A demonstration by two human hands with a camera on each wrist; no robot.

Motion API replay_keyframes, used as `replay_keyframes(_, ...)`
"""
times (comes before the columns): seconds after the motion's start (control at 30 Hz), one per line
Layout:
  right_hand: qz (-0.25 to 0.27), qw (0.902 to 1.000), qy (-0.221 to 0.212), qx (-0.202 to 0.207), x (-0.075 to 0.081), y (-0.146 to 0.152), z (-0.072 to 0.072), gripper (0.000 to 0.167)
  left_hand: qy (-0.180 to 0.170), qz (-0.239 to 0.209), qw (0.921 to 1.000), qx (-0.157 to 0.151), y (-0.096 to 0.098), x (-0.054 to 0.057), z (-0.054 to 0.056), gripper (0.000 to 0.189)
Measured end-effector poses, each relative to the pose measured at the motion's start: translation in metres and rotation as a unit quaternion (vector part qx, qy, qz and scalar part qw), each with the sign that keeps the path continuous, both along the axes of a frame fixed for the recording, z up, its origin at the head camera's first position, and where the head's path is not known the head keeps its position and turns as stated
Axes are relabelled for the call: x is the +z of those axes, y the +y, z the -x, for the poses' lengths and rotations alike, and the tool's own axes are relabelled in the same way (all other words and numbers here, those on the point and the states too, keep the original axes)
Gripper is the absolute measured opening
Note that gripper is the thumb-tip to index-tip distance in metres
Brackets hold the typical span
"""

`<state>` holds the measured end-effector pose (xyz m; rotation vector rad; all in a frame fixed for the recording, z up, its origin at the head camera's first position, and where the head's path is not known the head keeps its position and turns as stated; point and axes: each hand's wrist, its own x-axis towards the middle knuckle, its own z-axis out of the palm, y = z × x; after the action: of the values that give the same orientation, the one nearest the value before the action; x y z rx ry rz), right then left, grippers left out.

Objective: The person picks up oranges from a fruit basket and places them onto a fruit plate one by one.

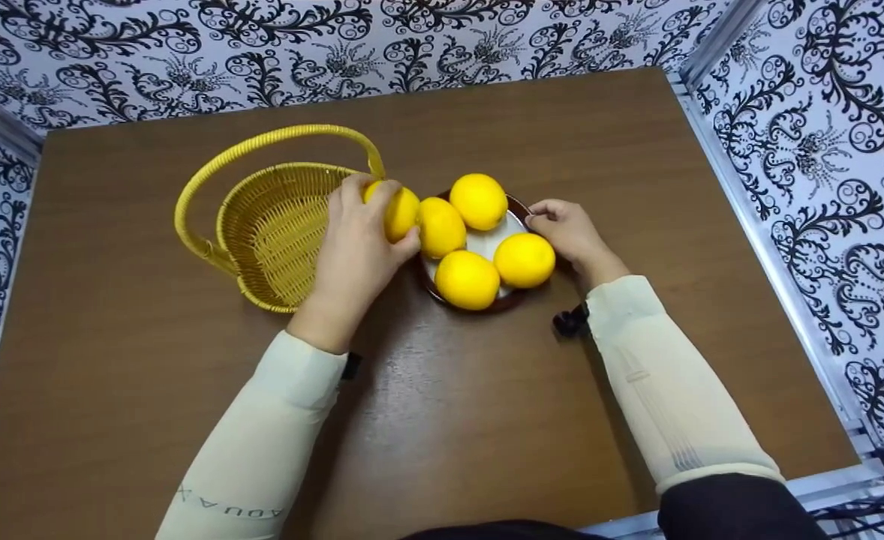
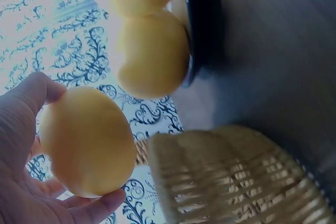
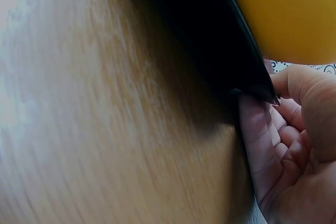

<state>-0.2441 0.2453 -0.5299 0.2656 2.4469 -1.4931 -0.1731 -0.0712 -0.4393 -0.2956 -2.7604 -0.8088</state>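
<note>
In the head view my left hand [image 1: 359, 244] grips a yellow lemon [image 1: 401, 213] between thumb and fingers, above the gap between basket and plate. The left wrist view shows the held lemon [image 2: 88, 141] beside the woven rim of the yellow basket [image 2: 231, 177]. Several more lemons [image 1: 479, 201] sit on a round plate [image 1: 512, 301] with a dark brown rim and white inside. At the plate's right edge, my right hand [image 1: 573, 236] pinches the rim, thumb on top and fingers underneath, as the right wrist view shows.
The basket [image 1: 277, 247] stands left of the plate, its tall arched handle [image 1: 262, 139] rising over it. Both are on a brown wooden table [image 1: 427, 420]. Patterned black-and-white panels [image 1: 337, 52] border the back and sides. Cables [image 1: 877, 514] hang at the lower right.
</note>
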Motion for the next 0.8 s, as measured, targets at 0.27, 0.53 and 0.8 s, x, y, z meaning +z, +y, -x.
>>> replay_keyframes(0.27,0.002,1.0000,0.000,0.004,0.000,0.002,0.001,0.027,-0.006,0.002,0.9998,-0.016,0.021,0.003,-0.002,0.048)
replay_keyframes(0.53,0.002,0.9999,-0.007,0.008,-0.001,0.003,0.001,0.029,0.011,0.002,0.9992,-0.039,0.039,0.000,-0.003,0.047)
replay_keyframes(0.8,0.000,0.9999,-0.002,0.010,-0.002,0.003,0.001,0.031,0.015,0.014,0.9986,-0.049,0.052,-0.002,-0.006,0.046)
